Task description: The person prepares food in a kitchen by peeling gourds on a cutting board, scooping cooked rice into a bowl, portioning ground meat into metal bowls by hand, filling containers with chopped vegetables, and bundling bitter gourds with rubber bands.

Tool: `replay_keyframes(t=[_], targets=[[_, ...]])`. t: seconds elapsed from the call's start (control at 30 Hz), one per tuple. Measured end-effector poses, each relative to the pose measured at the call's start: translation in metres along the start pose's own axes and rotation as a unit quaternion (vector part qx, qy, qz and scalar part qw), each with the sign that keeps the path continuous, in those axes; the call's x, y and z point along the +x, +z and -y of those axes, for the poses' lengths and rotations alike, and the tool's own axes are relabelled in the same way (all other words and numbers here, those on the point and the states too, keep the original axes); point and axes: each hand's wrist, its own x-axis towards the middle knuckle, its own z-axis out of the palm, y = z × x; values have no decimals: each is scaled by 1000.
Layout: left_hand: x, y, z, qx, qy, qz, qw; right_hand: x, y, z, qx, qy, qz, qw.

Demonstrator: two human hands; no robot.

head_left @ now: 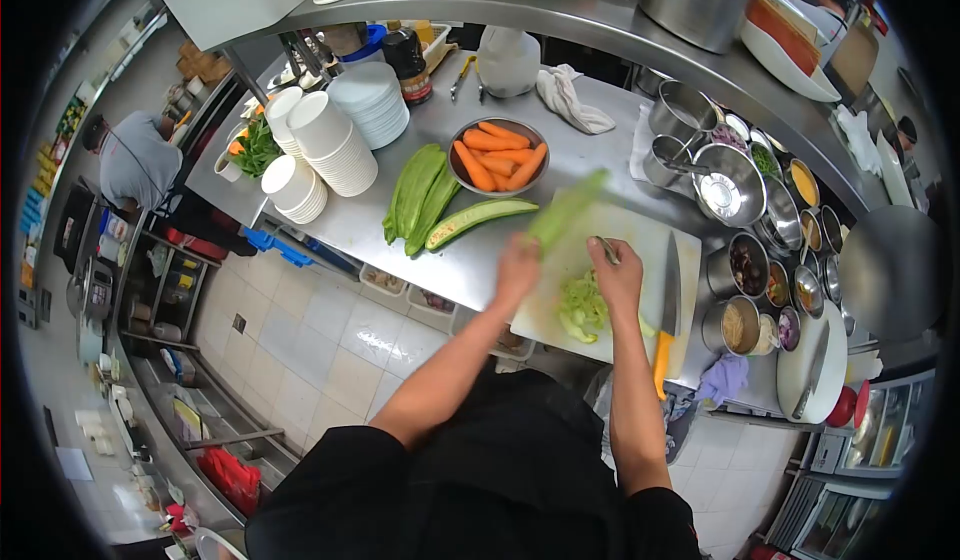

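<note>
My left hand (517,268) is closed around the near end of a long pale-green zucchini (568,212), which is smeared by motion and slants over the cutting board (535,322). In my right hand (618,272) is a small metal peeler (608,250), mostly hidden by the fingers. Under it lies a heap of light green peelings (582,308). A knife with an orange handle (662,360) rests on the board's right side. Several whole zucchini (412,195) lie to the left, beside one with a pale peeled or cut side (480,222).
Carrots fill a metal bowl (457,173) behind the zucchini. White bowls (338,150) are stacked at back left. Several metal containers (735,270) crowd the right, near a purple cloth (724,378). A steel shelf (560,5) overhangs the back. Another person (140,160) stands far left.
</note>
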Motion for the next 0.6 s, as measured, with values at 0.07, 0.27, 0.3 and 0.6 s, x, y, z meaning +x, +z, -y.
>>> replay_keyframes(t=[0.07,0.27,0.3,0.6], targets=[[29,-54,-2,71,32,-57,995,8,-15,1,-5,-46,-19,999],[100,-164,35,255,-13,-173,951,9,-25,-18,-43,-10,29,999],[112,-169,53,275,-14,-169,947,10,-23,-18,-57,-12,35,998],[77,-106,34,467,136,-16,873,14,-39,-49,-95,-29,-3,995]])
